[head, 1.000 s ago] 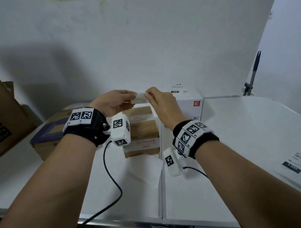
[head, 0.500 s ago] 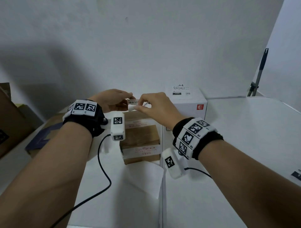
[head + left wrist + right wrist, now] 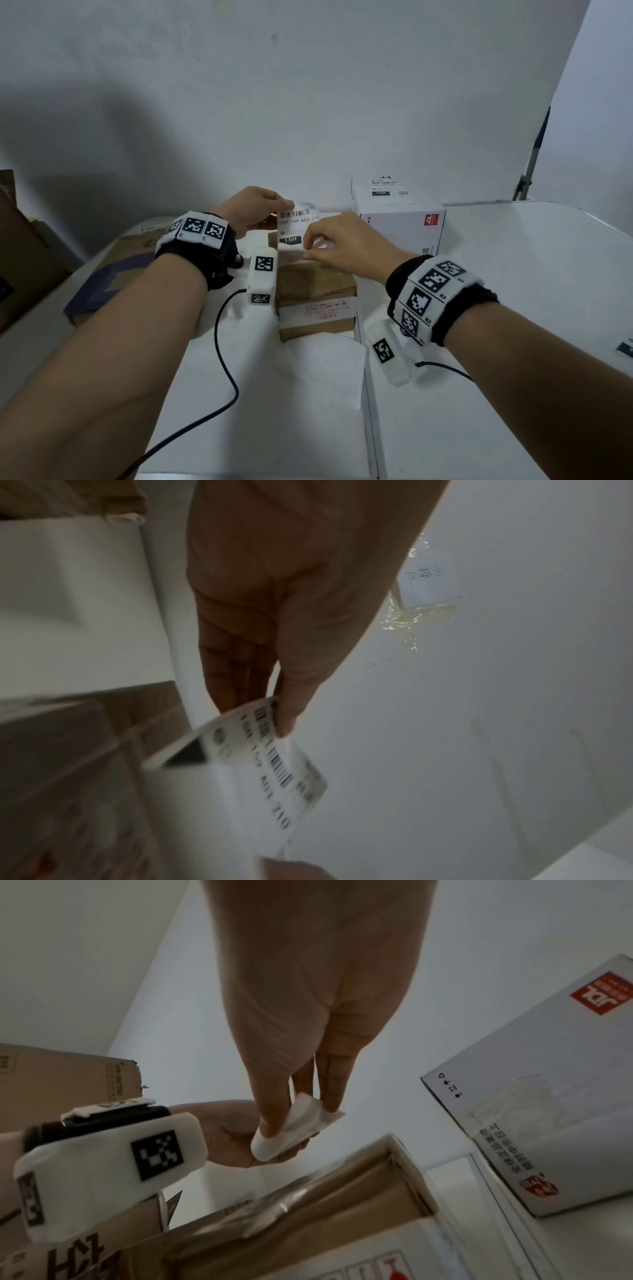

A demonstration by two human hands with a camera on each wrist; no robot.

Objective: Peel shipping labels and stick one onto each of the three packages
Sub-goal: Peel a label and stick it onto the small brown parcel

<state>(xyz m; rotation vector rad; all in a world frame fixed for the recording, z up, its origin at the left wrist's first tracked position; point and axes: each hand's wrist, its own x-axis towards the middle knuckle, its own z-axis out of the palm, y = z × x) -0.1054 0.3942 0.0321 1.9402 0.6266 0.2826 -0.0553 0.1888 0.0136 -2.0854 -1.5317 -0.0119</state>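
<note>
Label (image 3: 297, 222) half-peeled, held above brown box (image 3: 315, 294). Left hand (image 3: 248, 210) pinches its printed corner; right hand (image 3: 337, 245) pinches the white backing (image 3: 294, 1126). White box (image 3: 397, 212) already carries a label; this one looks unstuck yet, third package unclear.

we note a thin white paper label (image 3: 297, 219) with matt print, a brown cardboard box (image 3: 317, 294) sealed with glossy tape, and a smooth white coated carton (image 3: 399, 219)
</note>
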